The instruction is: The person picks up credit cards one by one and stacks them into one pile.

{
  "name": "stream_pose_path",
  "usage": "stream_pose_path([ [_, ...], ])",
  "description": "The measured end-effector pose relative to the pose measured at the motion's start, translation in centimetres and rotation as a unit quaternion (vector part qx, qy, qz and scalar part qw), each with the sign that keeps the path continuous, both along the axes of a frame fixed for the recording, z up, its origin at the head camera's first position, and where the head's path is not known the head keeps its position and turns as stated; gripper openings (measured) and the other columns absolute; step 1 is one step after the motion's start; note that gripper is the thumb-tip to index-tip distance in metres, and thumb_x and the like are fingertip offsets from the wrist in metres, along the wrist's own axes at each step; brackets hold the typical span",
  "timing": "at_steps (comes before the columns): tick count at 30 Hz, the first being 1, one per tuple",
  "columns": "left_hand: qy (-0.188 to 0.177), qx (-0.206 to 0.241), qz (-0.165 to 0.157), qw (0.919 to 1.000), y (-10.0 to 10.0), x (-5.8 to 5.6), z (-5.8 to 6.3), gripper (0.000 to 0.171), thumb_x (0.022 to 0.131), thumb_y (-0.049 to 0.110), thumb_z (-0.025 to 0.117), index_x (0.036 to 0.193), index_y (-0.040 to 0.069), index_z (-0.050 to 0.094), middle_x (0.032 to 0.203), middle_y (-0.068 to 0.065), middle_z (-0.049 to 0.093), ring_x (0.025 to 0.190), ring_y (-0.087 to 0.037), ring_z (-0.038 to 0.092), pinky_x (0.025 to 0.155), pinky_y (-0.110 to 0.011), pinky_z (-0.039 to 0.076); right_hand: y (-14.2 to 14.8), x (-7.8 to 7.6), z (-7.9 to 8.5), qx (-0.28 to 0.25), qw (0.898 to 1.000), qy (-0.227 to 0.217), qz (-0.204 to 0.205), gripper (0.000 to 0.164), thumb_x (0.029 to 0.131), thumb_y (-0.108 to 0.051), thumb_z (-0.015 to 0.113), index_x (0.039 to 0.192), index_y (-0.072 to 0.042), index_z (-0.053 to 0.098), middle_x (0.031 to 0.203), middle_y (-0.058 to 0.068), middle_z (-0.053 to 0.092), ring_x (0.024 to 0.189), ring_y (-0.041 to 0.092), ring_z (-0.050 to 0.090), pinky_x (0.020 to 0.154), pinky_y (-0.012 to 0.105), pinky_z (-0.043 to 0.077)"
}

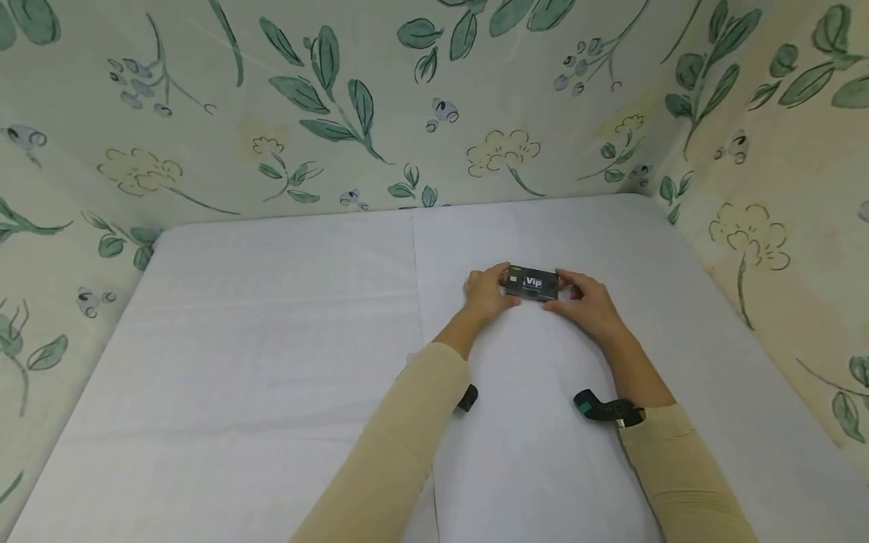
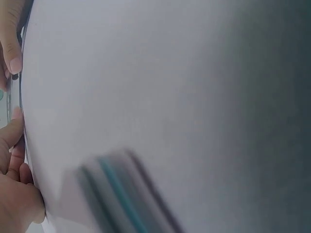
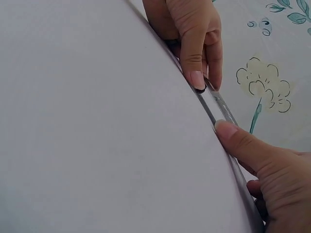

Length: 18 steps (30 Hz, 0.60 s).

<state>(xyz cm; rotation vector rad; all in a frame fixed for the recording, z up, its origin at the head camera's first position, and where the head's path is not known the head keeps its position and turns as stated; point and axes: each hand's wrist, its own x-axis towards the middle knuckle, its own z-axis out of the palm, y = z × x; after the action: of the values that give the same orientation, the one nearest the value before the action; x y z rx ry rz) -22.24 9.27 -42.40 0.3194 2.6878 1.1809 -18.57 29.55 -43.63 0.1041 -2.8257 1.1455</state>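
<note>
In the head view a black card marked "Vip" [image 1: 532, 283], with white lettering and a small pale square at its left, faces up near the far part of the white-covered table. The left hand [image 1: 487, 292] pinches its left end, thumb at the near edge. At the other end the right hand [image 1: 589, 303] pinches it the same way. The right wrist view shows the card's narrow side [image 3: 212, 108] between the two thumbs; its exact thickness is hard to tell. In the left wrist view, both hands appear cut off at the left margin.
White cloth [image 1: 271, 362] covers the wide table. Floral curtain-like walls [image 1: 380, 90] rise behind it and along both sides. Black wrist devices [image 1: 604, 407] stick out inward from both wrists by the beige sleeves [image 1: 686, 460].
</note>
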Motion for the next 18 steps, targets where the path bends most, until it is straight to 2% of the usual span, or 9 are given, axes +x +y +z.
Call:
stream_pose_path([
  [6, -0.018, 0.028, 0.008, 0.9994, -0.5, 0.1, 0.5, 0.068, 0.077, 0.028, 0.078, 0.138, 0.02, 0.049, 0.118, 0.0, 0.064, 0.117, -0.022, 0.043, 0.105, -0.035, 0.028, 0.4, -0.1, 0.3, -0.017, 0.999, -0.028, 0.0, 0.07, 0.076, -0.031, 0.08, 0.133, -0.003, 0.051, 0.108, 0.014, 0.055, 0.092, 0.023, 0.042, 0.076, 0.033, 0.036],
  [7, -0.019, 0.033, 0.007, 0.9993, -0.6, 0.1, 0.6, 0.067, 0.076, 0.028, 0.078, 0.137, 0.019, 0.05, 0.116, 0.0, 0.064, 0.117, -0.022, 0.045, 0.105, -0.035, 0.028, 0.6, -0.2, 0.0, -0.019, 0.999, -0.031, 0.001, 0.072, 0.074, -0.037, 0.08, 0.132, -0.005, 0.052, 0.107, 0.012, 0.055, 0.091, 0.022, 0.042, 0.076, 0.031, 0.036],
  [13, -0.021, 0.052, -0.027, 0.998, -1.5, -0.3, 0.6, 0.07, 0.076, 0.027, 0.079, 0.139, 0.02, 0.048, 0.109, 0.0, 0.064, 0.107, -0.019, 0.051, 0.103, -0.037, 0.033, 0.8, -0.2, 0.3, -0.027, 0.999, -0.045, 0.003, 0.072, 0.072, -0.041, 0.08, 0.13, -0.008, 0.055, 0.099, 0.008, 0.052, 0.087, 0.02, 0.041, 0.069, 0.026, 0.035],
  [18, -0.014, 0.053, -0.049, 0.9973, -2.5, -0.5, 1.0, 0.07, 0.074, 0.031, 0.081, 0.136, 0.018, 0.051, 0.104, 0.002, 0.064, 0.097, -0.013, 0.054, 0.096, -0.033, 0.038, 0.4, -0.1, 1.0, -0.034, 0.998, -0.048, 0.008, 0.069, 0.071, -0.038, 0.081, 0.128, -0.008, 0.057, 0.1, 0.009, 0.054, 0.086, 0.019, 0.043, 0.069, 0.026, 0.036],
])
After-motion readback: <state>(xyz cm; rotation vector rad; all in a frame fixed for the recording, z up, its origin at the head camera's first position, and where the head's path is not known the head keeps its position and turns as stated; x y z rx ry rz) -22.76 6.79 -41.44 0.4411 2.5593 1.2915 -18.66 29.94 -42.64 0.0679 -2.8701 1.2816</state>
